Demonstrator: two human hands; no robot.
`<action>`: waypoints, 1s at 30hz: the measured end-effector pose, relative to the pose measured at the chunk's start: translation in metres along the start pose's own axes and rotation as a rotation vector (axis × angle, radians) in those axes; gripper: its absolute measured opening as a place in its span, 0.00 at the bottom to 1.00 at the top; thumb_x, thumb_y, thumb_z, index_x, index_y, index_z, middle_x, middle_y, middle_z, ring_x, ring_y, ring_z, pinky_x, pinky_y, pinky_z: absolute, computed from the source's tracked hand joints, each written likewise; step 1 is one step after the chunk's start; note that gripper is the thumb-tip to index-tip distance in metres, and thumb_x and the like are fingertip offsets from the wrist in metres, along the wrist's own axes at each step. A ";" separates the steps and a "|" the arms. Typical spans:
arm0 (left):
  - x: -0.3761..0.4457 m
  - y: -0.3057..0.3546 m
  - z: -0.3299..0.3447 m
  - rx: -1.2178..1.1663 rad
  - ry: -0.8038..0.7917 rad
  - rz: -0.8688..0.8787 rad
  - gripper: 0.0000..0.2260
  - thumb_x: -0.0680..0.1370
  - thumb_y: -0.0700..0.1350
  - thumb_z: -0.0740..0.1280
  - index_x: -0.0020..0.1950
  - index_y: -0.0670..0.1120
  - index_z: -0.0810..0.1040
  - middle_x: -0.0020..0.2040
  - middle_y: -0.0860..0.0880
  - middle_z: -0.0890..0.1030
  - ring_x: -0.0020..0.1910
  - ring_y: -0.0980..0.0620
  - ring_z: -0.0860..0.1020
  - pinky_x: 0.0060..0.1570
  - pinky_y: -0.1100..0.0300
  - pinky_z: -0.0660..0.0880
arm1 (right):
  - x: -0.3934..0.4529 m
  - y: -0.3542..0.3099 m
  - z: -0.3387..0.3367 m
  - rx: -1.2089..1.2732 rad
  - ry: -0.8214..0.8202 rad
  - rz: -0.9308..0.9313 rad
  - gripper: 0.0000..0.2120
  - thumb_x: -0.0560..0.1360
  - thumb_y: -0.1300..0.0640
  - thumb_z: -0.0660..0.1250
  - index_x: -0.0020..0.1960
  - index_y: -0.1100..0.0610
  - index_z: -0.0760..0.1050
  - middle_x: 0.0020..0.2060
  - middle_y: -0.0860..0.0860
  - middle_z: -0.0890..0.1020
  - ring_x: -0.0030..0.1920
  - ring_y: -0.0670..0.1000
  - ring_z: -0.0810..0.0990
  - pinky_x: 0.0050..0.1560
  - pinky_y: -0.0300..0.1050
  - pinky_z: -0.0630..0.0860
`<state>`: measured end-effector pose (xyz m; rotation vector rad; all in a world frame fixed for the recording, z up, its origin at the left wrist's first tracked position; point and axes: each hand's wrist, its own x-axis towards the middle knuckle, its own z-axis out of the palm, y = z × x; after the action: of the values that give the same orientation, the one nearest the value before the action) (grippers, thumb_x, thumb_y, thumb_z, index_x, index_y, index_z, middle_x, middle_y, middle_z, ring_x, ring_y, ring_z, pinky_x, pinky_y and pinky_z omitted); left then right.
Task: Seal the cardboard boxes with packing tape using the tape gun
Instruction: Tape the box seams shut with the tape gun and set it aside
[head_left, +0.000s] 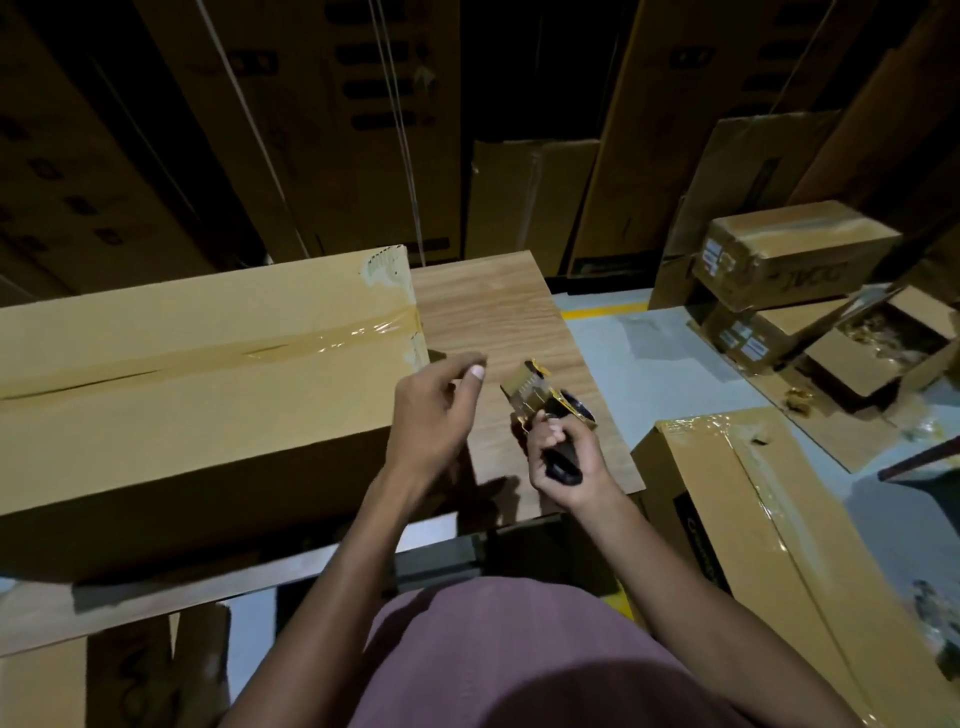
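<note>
A worker's right hand grips the light, rigid tape gun by its handle above the wooden table, left hand loosely open beside the taped cardboard box.

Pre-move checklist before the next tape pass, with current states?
1. Tape gun gripped: ok, right hand wraps its black handle.
2. Left hand free: ok, it holds nothing and hovers near the right end of the large box.
3. Top seam taped: ok, a strip of tape runs along the seam to the box's right edge.
4. Tape lies flat: not ok, wrinkles show near the right end.
5. Free tape end ready at the gun's mouth: cannot tell.
6. Box supported: ok, it rests on the wooden table.
</note>
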<state>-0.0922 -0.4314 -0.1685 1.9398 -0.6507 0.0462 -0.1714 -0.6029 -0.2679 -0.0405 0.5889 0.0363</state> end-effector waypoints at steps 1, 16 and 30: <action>0.006 0.001 -0.001 -0.017 0.018 -0.048 0.11 0.82 0.44 0.68 0.62 0.45 0.84 0.54 0.54 0.85 0.53 0.63 0.81 0.52 0.67 0.77 | -0.006 0.002 0.004 -0.031 -0.058 0.034 0.25 0.52 0.78 0.78 0.44 0.62 0.76 0.25 0.50 0.73 0.22 0.48 0.73 0.23 0.41 0.76; 0.050 0.040 -0.053 -0.447 -0.256 -0.618 0.31 0.77 0.71 0.58 0.54 0.44 0.79 0.39 0.41 0.86 0.34 0.47 0.83 0.29 0.62 0.73 | -0.062 0.022 0.055 -0.707 -0.406 0.076 0.14 0.63 0.61 0.83 0.45 0.59 0.81 0.24 0.49 0.71 0.21 0.45 0.70 0.24 0.39 0.71; 0.068 -0.008 -0.139 -0.542 -0.434 -0.427 0.22 0.81 0.49 0.68 0.74 0.60 0.71 0.59 0.44 0.84 0.53 0.45 0.84 0.40 0.56 0.77 | -0.037 0.078 0.088 -0.762 -0.390 -0.104 0.15 0.63 0.60 0.83 0.45 0.60 0.81 0.24 0.49 0.71 0.21 0.46 0.71 0.23 0.40 0.71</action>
<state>0.0049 -0.3389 -0.0905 1.5205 -0.4480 -0.7598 -0.1566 -0.5219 -0.1760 -0.7873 0.1544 0.1628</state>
